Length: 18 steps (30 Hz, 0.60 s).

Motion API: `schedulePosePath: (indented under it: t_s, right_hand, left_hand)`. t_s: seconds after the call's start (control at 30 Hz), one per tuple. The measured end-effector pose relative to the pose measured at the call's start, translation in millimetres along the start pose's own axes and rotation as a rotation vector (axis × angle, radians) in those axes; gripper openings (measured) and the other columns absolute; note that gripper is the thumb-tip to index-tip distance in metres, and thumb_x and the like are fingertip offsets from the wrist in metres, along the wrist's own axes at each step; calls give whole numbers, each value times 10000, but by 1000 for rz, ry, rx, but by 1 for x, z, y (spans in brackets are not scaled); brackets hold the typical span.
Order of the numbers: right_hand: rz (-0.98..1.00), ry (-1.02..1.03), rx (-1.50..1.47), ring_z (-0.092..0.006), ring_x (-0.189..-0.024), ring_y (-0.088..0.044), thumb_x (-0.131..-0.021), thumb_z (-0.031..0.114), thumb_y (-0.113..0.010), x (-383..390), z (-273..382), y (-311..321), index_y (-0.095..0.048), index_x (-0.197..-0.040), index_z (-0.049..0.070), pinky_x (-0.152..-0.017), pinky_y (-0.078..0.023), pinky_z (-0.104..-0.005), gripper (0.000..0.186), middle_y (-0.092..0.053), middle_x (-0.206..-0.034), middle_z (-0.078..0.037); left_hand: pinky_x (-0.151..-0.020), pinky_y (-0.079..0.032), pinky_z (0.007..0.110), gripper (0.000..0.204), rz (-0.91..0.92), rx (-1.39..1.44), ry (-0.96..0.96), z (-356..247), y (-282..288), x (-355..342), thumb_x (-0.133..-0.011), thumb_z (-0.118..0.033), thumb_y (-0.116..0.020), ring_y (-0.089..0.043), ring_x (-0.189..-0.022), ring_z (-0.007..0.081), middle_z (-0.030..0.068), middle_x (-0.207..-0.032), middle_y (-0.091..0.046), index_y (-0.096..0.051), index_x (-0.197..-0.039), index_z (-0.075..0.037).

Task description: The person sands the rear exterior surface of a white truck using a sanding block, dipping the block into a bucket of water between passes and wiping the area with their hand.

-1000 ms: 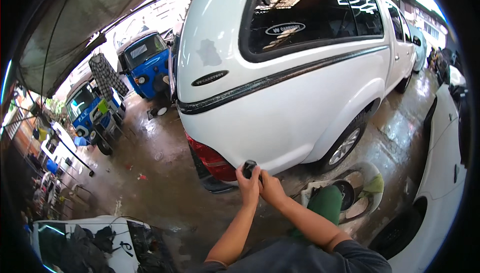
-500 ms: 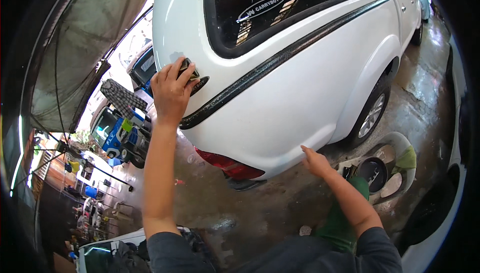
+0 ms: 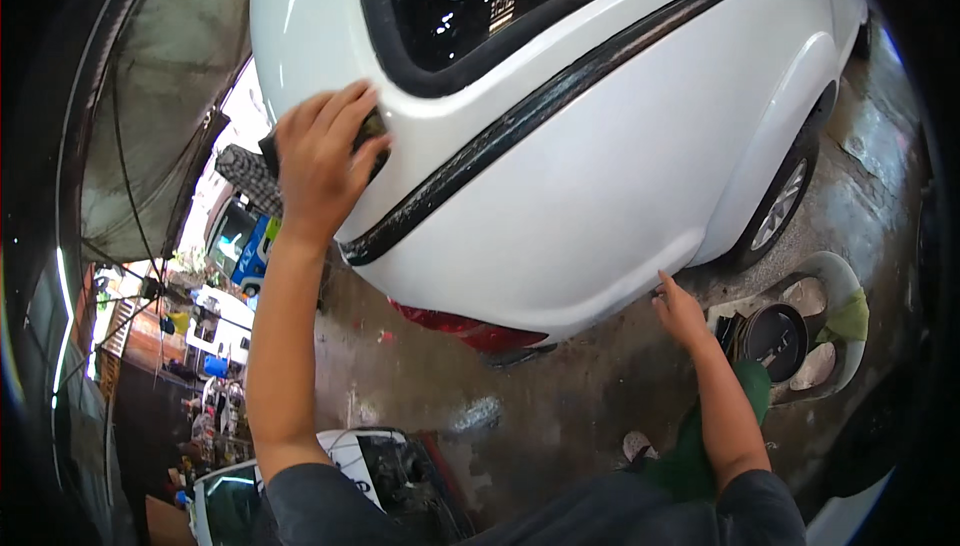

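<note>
My left hand [image 3: 325, 161] is curled round a small dark block with a yellowish patch [image 3: 373, 128], at the rear corner of the white pickup canopy [image 3: 310, 36]. The fingers partly hide the block, and motion smears them a little. A black trim strip [image 3: 520, 121] runs along the pickup's side below that hand. My right hand [image 3: 682, 314] is low at the bottom edge of the white body side [image 3: 590, 216], forefinger stretched out, with nothing seen in it. Whether its fingertip touches the paint, I cannot tell. The red tail lamp [image 3: 455, 326] sits between the two hands.
To my right, a pale tub [image 3: 848, 371] holds a round black pan [image 3: 775, 343] and a green cloth [image 3: 848, 318], near the rear wheel [image 3: 785, 201]. The floor [image 3: 560, 396] looks wet. Another vehicle [image 3: 225, 501] stands at lower left.
My view has shifted, so the pickup sits higher and further left. My left hand has kept the block at the canopy corner; my right hand remains by the lower body edge, further along toward the wheel.
</note>
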State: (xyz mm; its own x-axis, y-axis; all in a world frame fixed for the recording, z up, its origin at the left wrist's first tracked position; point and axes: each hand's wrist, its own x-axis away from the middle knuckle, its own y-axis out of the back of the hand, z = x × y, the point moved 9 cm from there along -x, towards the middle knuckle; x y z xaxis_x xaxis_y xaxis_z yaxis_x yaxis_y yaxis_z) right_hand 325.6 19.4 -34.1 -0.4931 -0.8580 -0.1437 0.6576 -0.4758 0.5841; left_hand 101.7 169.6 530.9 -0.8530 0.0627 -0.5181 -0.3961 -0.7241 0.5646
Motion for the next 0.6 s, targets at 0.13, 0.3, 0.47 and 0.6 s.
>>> schedulePosePath:
  t_s: [0.13,0.3,0.47,0.6]
  right_hand:
    - [32,57,53,-418,-1104,-711,-986,175,-703,-10,-14,-18,-531,-1514,57,-948,-558,-491,567,-753,-1226,-182]
    - [56,-37,-8,-402,-1095,-715,-990,232,-681,-12,-10,-14,-657,-1370,43,-951,-562,-487,426,-765,-1150,-181]
    - [121,-37,84,-399,-1082,-719,-981,238,-693,-10,-22,-38,-673,-1338,50,-931,-564,-490,404,-774,-1120,-176]
    - [106,-88,109,-399,-1084,-719,-978,254,-700,-4,-26,-27,-688,-1309,52,-927,-564,-496,388,-776,-1115,-171]
  left_hand:
    - [-1124,-392,441,584,35,26,-44,3,1,-6,-840,-184,-866,-606,-1300,286,48,-1418,-705,-691,-1391,-99]
    - [-1089,-413,436,549,-50,-81,1,20,11,30,-825,-219,-868,-627,-1254,257,11,-1400,-714,-709,-1339,-106]
    - [-1088,-419,440,561,15,-30,-110,-2,-1,-8,-817,-199,-865,-611,-1279,254,13,-1426,-697,-701,-1346,-104]
    - [-1089,-419,438,550,-20,-52,-41,19,6,24,-822,-197,-862,-610,-1280,259,12,-1424,-698,-704,-1342,-107]
